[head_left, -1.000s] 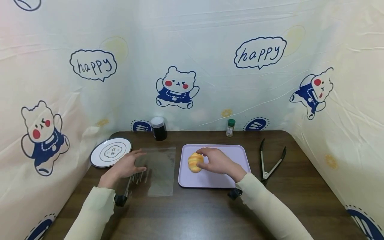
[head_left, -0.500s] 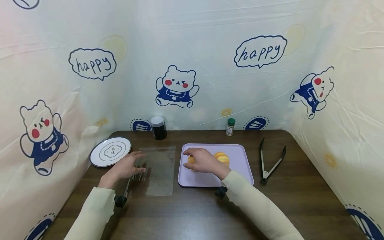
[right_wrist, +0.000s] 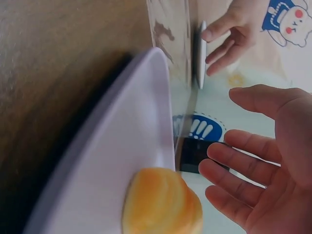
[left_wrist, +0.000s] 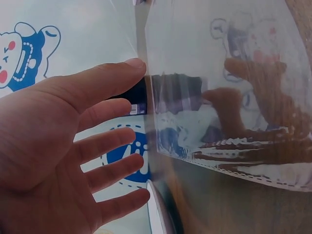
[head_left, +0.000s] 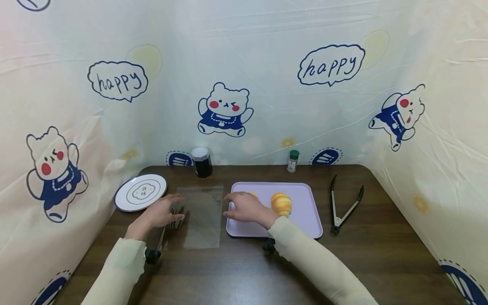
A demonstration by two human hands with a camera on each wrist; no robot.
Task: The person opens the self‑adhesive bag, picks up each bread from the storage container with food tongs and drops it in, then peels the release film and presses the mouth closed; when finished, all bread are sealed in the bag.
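Observation:
My left hand [head_left: 158, 212] hovers at the left side of a clear plastic bag [head_left: 203, 218] lying on the table. Its fingers are spread, and the left wrist view shows the palm bare. My right hand [head_left: 248, 207] is over the left part of a lilac tray [head_left: 301, 222], with nothing between its loosely extended fingers. A striped yellow bread roll [head_left: 281, 204] sits mid-tray, to the right of that hand. Behind the hand a second bread roll [head_left: 254, 195] is mostly hidden; in the right wrist view a bread roll [right_wrist: 161, 202] shows below the fingers.
A white plate [head_left: 133, 195] with a dark rim is at the back left. Along the back stand a dark jar [head_left: 203, 166] with a pale lid and a green-capped shaker [head_left: 292, 162]. Spread tongs [head_left: 337, 212] lie right of the tray. A printed curtain [head_left: 267, 106] surrounds the table.
My right hand has moved left across the tray, uncovering the bread roll in its middle and covering most of the left one. The left hand has stayed nearly still.

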